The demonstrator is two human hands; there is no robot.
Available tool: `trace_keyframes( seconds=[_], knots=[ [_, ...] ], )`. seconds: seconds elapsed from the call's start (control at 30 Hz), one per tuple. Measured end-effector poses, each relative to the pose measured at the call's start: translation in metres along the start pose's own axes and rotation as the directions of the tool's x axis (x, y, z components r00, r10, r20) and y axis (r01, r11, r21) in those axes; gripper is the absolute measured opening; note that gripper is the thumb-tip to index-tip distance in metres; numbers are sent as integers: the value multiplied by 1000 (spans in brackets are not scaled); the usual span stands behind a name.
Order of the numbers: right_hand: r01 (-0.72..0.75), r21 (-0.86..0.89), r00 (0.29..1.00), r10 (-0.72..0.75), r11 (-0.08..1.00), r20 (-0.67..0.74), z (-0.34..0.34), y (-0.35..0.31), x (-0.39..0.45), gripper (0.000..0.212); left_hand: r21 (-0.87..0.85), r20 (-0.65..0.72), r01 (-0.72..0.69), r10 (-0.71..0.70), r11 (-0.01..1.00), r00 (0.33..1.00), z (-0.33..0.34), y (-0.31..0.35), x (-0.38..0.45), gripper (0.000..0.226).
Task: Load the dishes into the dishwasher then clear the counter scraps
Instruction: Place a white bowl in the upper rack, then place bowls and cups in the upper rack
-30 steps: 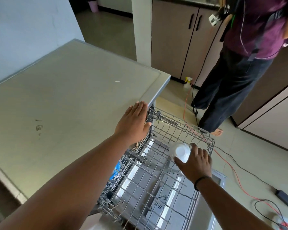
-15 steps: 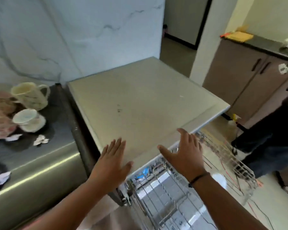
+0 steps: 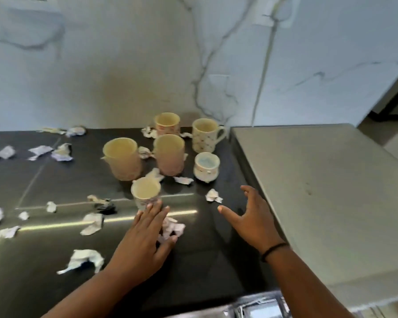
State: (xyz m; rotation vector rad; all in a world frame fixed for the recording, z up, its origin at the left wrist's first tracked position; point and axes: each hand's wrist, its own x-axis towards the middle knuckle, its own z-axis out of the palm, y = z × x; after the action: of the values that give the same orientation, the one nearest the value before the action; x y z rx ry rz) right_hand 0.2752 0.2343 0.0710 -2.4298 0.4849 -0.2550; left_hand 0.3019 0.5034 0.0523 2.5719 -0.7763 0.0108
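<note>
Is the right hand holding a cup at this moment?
No: the right hand hovers open above the dark counter, fingers spread, holding nothing.

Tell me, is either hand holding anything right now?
No. The left hand reaches toward the nearest cup, fingertips at its base; the right hand hovers open.

Six mugs (image 3: 169,154) clustered toward the back of the bench (image 3: 44,267), one small mug (image 3: 145,195) out in front of the rest; paper scraps (image 3: 82,260) lie all over, mostly left, and the dishwasher top (image 3: 326,193) sits right of the bench
</note>
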Motion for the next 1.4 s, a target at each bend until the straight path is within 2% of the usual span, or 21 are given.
trace_keyframes(
  seconds=[0.13,0.27,0.4,0.5,0.57,0.77,0.9,0.97,1.0,1.1,1.2,1.27,1.4],
  knots=[
    [-60,34,996,58,998,72,39,-31,26,90,-57,-124,-55,48,997,991,-27,-35,0,49],
    [-143,49,989,141,988,44,52,-37,53,101,-97,-110,-132,121,987,987,-24,-48,-5,28],
    [-144,81,989,141,986,36,58,-43,85,106,-56,-16,-182,182,982,983,-4,-61,-4,37],
    [-88,151,996,83,985,42,67,-48,99,96,19,47,-197,196,980,979,2,-60,-4,49],
    [-98,209,995,96,973,23,70,-51,103,86,44,76,-193,189,980,979,2,-59,-5,52],
    [-102,301,993,114,948,-22,63,-53,92,73,68,89,-194,188,979,978,0,-58,-4,53],
    [-84,435,993,113,897,-41,35,-53,59,70,16,68,-214,213,977,975,-7,-47,1,57],
    [-118,555,988,152,824,-14,15,-51,38,66,-14,42,-251,252,968,967,-12,-33,8,56],
    [-151,641,984,179,753,21,4,-46,28,66,-18,37,-282,282,959,959,-14,-23,12,55],
    [-282,878,948,256,388,191,-31,-25,-6,74,-25,56,-390,391,921,919,-11,14,30,53],
    [-331,940,914,279,88,295,-71,10,-48,73,-77,89,-489,495,869,865,6,64,49,52],
    [-309,951,906,303,-1,295,-95,33,-77,81,-88,100,-564,571,821,815,22,99,57,52],
    [-198,979,874,441,-56,202,-145,92,-139,82,-135,170,-678,691,722,702,64,186,61,55]
  ],
)
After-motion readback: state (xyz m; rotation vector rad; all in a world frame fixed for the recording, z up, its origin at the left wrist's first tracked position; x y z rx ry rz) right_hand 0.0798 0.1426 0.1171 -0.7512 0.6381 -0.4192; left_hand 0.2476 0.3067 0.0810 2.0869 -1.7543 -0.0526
